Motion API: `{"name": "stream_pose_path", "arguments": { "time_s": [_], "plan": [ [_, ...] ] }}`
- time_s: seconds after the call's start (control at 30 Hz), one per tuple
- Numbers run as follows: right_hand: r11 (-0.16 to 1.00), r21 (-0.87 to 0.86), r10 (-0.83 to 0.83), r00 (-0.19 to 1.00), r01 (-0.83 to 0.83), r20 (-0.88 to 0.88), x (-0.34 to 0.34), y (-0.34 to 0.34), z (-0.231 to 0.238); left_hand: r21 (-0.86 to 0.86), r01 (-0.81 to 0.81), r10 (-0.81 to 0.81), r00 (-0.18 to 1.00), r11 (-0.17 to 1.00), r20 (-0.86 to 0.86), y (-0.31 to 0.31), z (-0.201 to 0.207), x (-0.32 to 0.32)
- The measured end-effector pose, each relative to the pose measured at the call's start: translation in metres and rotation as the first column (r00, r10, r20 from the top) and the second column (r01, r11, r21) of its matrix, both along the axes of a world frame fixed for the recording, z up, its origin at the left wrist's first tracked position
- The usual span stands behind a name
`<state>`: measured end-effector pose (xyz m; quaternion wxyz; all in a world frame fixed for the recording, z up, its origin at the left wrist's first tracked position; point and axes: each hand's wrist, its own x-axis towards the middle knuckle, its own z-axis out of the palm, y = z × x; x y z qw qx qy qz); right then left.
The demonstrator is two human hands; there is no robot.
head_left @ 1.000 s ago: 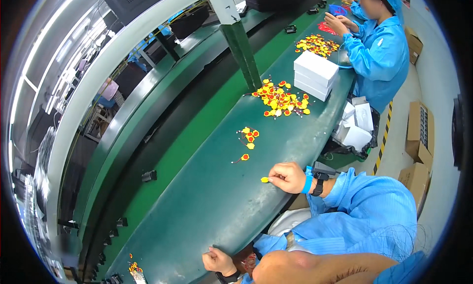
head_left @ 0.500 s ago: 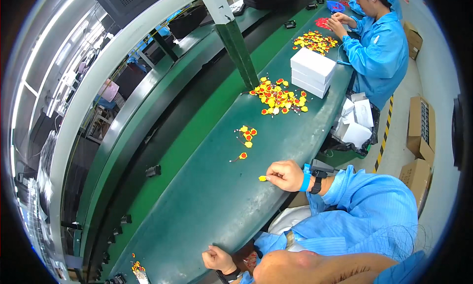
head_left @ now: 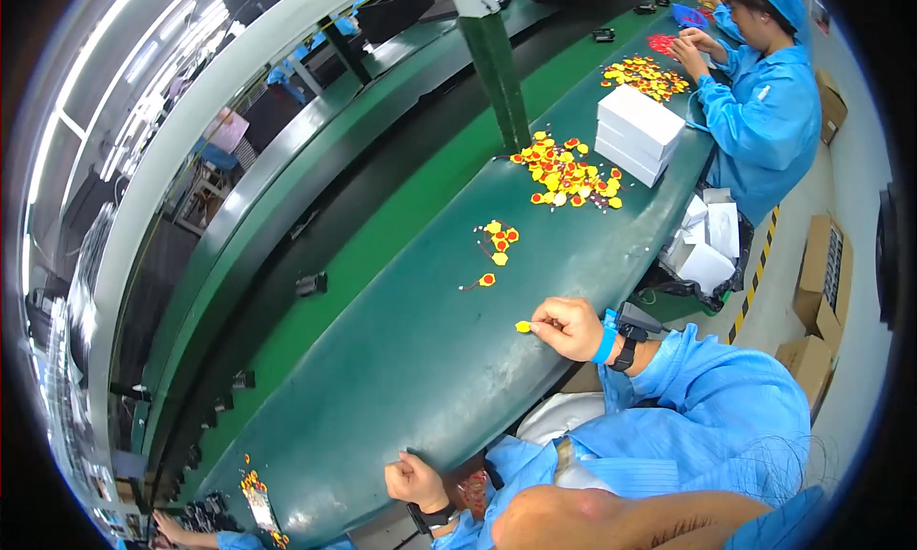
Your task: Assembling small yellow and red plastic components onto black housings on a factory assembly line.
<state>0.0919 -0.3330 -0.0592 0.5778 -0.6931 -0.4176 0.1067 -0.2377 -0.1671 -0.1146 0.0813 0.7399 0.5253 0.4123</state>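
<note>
Another person's hand (head_left: pixel 172 529) has entered lower left; at centre the right hand (head_left: pixel 568 328) pinches 1 yellow piece (head_left: pixel 522 327), left hand (head_left: pixel 414 481) clenched below, upper-centre pile (head_left: pixel 570 174) remaining.

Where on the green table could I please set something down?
The widest bare patch of green table lies between the left hand, right hand and lone wired disc; another separates the right hand from the large yellow pile. It is crowded around that pile and white boxes.

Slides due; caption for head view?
Right hand pinches a yellow piece at a green worktop, left hand curled near its edge, yellow-and-red pieces piled beyond.
</note>
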Motion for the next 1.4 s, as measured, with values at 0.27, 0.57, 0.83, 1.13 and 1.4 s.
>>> {"name": "stream_pose_path", "arguments": {
  "time_s": [0.27,0.57,0.83,1.13,1.4],
  "plan": [
    [1.000,0.004,0.020,0.998,-0.020,-0.054,0.000,0.001,-0.002,0.152,0.131,-0.137,0.990,0.980,0.028,-0.001,0.019,0.014],
    [1.000,0.000,-0.008,0.998,0.008,-0.067,-0.001,0.003,-0.002,0.173,0.145,-0.150,0.988,0.974,0.019,-0.001,0.022,0.015],
    [1.000,0.020,-0.007,0.998,0.008,-0.056,-0.001,0.006,-0.004,0.180,0.131,-0.136,0.991,0.975,0.015,0.001,0.021,0.013],
    [0.999,0.043,-0.001,0.998,0.003,-0.057,-0.004,0.005,0.000,0.198,0.128,-0.126,0.992,0.972,-0.019,0.000,0.022,0.014],
    [0.999,0.022,-0.028,0.999,0.029,-0.042,-0.001,0.004,-0.008,0.178,0.144,-0.145,0.989,0.974,-0.005,0.002,0.021,0.015]
  ]
}}
